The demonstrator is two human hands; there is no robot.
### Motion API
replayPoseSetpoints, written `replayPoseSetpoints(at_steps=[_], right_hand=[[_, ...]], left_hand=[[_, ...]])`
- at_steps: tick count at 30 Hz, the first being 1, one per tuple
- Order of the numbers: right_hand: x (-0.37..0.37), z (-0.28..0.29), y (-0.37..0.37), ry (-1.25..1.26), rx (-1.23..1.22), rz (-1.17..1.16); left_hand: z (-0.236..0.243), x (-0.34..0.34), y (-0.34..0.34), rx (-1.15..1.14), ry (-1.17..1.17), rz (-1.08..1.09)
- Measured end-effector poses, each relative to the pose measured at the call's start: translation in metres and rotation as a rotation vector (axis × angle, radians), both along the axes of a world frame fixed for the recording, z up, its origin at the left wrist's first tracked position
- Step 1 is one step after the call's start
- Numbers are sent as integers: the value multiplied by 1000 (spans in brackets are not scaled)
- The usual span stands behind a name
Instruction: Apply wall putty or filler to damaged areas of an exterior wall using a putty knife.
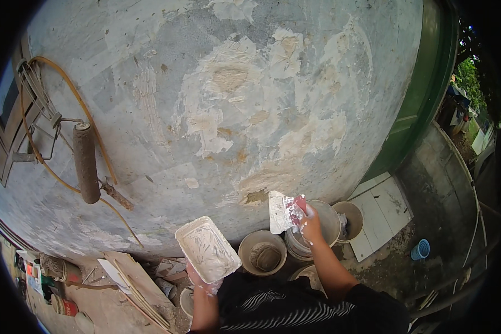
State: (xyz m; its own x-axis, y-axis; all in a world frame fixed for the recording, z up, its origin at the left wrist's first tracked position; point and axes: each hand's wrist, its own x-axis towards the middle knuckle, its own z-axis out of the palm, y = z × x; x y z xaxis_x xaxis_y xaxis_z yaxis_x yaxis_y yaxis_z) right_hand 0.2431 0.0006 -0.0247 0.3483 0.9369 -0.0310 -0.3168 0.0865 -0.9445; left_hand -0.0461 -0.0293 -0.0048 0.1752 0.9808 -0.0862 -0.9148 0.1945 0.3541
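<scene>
At lower centre in the head view, the left hand (199, 281) holds a tray (225, 238) of pale paste (209, 250), long axis slanting down rightward; upper right of it, the right hand (311, 224) grips a smeared putty knife (278, 212), nearer the wall's hollow (257, 196).

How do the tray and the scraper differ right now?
Size: the tray looks larger than the scraper.
Shape: the tray is a rectangle with a raised rim; the scraper has a flat, pale blade on a reddish handle.
Hold: the tray is in the left hand, the scraper in the right hand.
Shared: both are smeared with whitish paste.
</scene>
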Motion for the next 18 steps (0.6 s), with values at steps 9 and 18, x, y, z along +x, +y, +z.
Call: replayPoseSetpoints(at_steps=[9, 18], right_hand=[[-2, 43, 12, -369, 180, -174], [-63, 65, 102, -1230, 66, -100]], left_hand=[[13, 8, 1, 2, 54, -14], [5, -4, -6, 19, 18, 20]])
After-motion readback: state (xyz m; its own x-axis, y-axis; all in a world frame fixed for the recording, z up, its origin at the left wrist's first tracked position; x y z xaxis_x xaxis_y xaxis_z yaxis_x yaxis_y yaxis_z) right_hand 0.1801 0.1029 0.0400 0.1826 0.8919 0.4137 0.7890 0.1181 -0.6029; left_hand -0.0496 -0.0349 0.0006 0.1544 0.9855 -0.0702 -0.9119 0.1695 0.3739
